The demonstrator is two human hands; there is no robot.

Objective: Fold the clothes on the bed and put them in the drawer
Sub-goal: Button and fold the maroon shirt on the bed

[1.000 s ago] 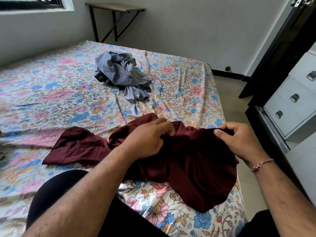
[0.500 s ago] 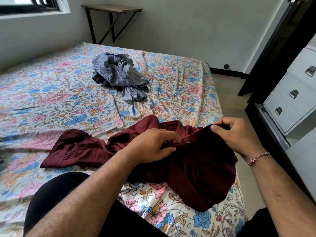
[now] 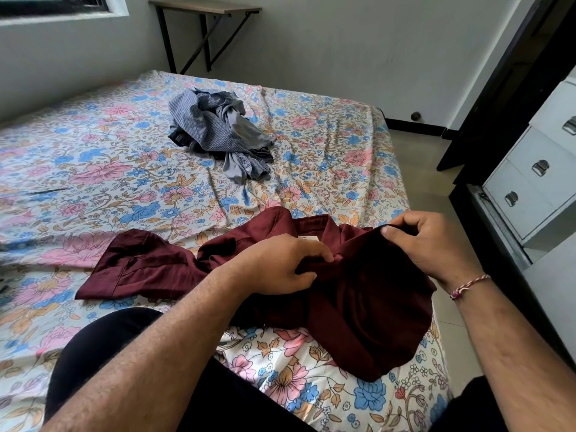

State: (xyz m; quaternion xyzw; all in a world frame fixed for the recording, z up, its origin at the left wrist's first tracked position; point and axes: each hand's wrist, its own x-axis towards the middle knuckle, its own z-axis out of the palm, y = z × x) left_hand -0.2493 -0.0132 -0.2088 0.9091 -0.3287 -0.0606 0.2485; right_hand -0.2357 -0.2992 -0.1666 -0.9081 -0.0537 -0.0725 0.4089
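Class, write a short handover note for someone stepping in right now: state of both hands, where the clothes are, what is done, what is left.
Left hand pinches the maroon shirt near its collar; right hand grips its right edge.
The shirt lies crumpled at the near edge of the bed, one sleeve spread to the left.
Grey clothes sit in a heap mid-bed, untouched.
Drawers on the right are closed.
Done: nothing folded.
Left: fold the shirt, fold the heap, put all in a drawer.

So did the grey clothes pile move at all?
No. The grey clothes pile sits on the same flowers of the bed sheet as before.
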